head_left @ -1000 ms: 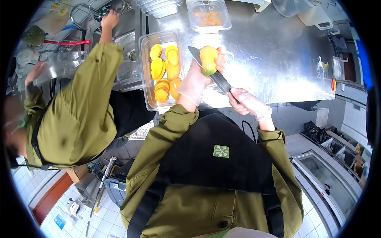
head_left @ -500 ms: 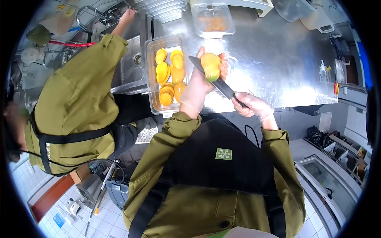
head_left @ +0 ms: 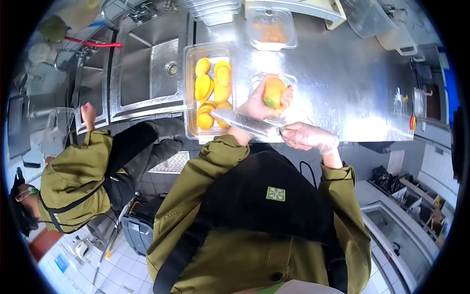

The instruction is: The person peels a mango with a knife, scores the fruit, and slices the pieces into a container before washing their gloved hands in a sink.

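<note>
Mango [head_left: 275, 92] in left hand [head_left: 263, 105], knife [head_left: 247, 123] in right hand [head_left: 306, 137]

Nearest the body, the right hand is closed around the knife's handle, its blade pointing leftward across the left wrist, apart from the fruit. The left hand cups the mango, green end toward the wearer, over the steel table [head_left: 347, 83]. Just left of that hand, a clear tray [head_left: 189, 88] holds yellow mango pieces. Beyond both hands sits a clear container [head_left: 251, 42] of orange pieces. Farther left are a sink [head_left: 142, 83] and a co-worker [head_left: 73, 179].
</note>
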The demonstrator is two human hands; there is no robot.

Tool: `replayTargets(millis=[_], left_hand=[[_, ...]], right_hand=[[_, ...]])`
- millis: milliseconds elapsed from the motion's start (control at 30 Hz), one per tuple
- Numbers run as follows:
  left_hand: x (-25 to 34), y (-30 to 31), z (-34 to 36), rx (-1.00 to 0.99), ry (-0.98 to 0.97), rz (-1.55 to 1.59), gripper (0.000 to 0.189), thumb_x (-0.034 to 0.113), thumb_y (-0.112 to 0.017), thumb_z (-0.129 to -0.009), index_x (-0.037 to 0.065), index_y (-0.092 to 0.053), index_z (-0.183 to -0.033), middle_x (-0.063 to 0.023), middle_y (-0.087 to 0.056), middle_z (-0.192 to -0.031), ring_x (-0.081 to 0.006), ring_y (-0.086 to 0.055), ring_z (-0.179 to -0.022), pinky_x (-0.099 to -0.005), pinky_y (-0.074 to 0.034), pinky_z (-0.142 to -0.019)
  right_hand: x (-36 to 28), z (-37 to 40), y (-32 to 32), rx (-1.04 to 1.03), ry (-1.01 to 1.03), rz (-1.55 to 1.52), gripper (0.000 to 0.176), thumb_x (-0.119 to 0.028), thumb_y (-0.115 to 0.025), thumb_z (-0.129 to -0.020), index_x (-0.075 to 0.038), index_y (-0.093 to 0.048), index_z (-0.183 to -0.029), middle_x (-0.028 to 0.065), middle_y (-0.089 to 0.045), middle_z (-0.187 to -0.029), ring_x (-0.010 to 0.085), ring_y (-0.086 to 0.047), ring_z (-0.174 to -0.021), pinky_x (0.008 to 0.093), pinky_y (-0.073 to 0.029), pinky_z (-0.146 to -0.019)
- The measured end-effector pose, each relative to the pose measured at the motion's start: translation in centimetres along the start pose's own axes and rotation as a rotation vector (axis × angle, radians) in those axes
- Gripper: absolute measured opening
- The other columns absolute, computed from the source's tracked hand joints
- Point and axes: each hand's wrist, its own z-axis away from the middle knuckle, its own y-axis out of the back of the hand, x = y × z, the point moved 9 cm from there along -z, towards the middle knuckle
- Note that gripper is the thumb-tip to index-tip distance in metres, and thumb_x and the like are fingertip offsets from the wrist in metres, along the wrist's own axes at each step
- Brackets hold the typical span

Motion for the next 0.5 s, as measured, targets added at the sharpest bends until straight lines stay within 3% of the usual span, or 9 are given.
replayTargets(millis=[33,67,167,200,267,300,467,500], left_hand=[[2.4,-0.9,1.5,0.121,-0.304,-0.431,0.04,0.029,-0.058,-0.083,-0.002,-0.048,-0.105,-0.005,-0.052,-0.074,-0.0159,-0.054,-0.068,-0.0272,-0.046,-0.064],[3.8,-0.2,1.1,0.092,-0.419,-0.541,0.036,0.027,-0.058,-0.084,-0.001,-0.049,-0.103,-0.0047,-0.053,-0.075,-0.0153,-0.055,-0.072,-0.027,-0.046,-0.065],[8.6,6.8,-4.2,-0.084,-0.195,-0.008,0.03,0.034,-0.061,-0.084,0.006,-0.055,-0.095,-0.0054,-0.059,-0.086,-0.0156,-0.058,-0.084,-0.0313,-0.05,-0.072],[12.2,8.2,-2.4,0.172,-0.451,-0.297,0.028,0.033,-0.065,-0.083,0.01,-0.055,-0.097,-0.0048,-0.057,-0.089,-0.0161,-0.057,-0.084,-0.0313,-0.047,-0.078],[16.5,8.3,-0.5,0.158,-0.514,-0.36,0.028,0.026,-0.066,-0.082,0.012,-0.051,-0.102,-0.0046,-0.055,-0.091,-0.0165,-0.056,-0.085,-0.031,-0.047,-0.077],[18.7,8.1,0.1,0.303,-0.601,-0.597,0.035,0.023,-0.067,-0.081,0.01,-0.047,-0.107,-0.0058,-0.055,-0.094,-0.017,-0.056,-0.084,-0.031,-0.048,-0.074],[22.4,11.4,-1.7,0.703,-0.525,-1.21,0.046,0.024,-0.07,-0.075,0.009,-0.045,-0.111,-0.0113,-0.057,-0.1,-0.0224,-0.059,-0.088,-0.0333,-0.049,-0.077],[23.6,11.9,-2.3,0.766,-0.598,-1.383,0.048,0.024,-0.071,-0.073,0.009,-0.046,-0.111,-0.0129,-0.057,-0.101,-0.0246,-0.06,-0.088,-0.0338,-0.05,-0.077]], right_hand=[[-0.6,0.0,0.2,0.025,0.042,-0.036,0.033,-0.034,-0.042,-0.095,-0.01,-0.048,-0.073,-0.0059,-0.038,-0.053,0.0021,-0.031,-0.04,0.018,-0.024,-0.035],[-1.3,0.2,0.8,0.055,0.09,-0.069,0.034,-0.034,-0.042,-0.095,-0.008,-0.047,-0.072,-0.0049,-0.039,-0.053,0.0027,-0.031,-0.04,0.0185,-0.024,-0.035],[-1.2,1.8,2.0,0.113,0.185,-0.224,0.038,-0.036,-0.043,-0.095,-0.007,-0.045,-0.069,-0.0035,-0.039,-0.053,0.003,-0.03,-0.04,0.019,-0.022,-0.034],[-0.9,2.4,2.4,0.127,0.212,-0.286,0.04,-0.036,-0.043,-0.095,-0.007,-0.044,-0.068,-0.0033,-0.038,-0.053,0.0029,-0.03,-0.04,0.019,-0.022,-0.034],[-0.5,3.2,2.6,0.154,0.279,-0.39,0.042,-0.04,-0.044,-0.094,-0.007,-0.044,-0.068,-0.0026,-0.038,-0.053,0.0023,-0.03,-0.041,0.0184,-0.02,-0.034],[-0.1,3.2,2.5,0.158,0.267,-0.402,0.04,-0.038,-0.042,-0.094,-0.007,-0.044,-0.069,-0.0032,-0.037,-0.052,0.0023,-0.029,-0.041,0.0183,-0.02,-0.034],[1.1,2.3,1.7,0.173,0.214,-0.413,0.037,-0.035,-0.037,-0.096,-0.008,-0.046,-0.073,-0.0044,-0.036,-0.052,0.0026,-0.027,-0.04,0.0182,-0.019,-0.034],[1.2,2.0,1.4,0.165,0.204,-0.412,0.037,-0.035,-0.037,-0.097,-0.008,-0.046,-0.074,-0.0044,-0.036,-0.052,0.0026,-0.027,-0.04,0.0182,-0.019,-0.035]])
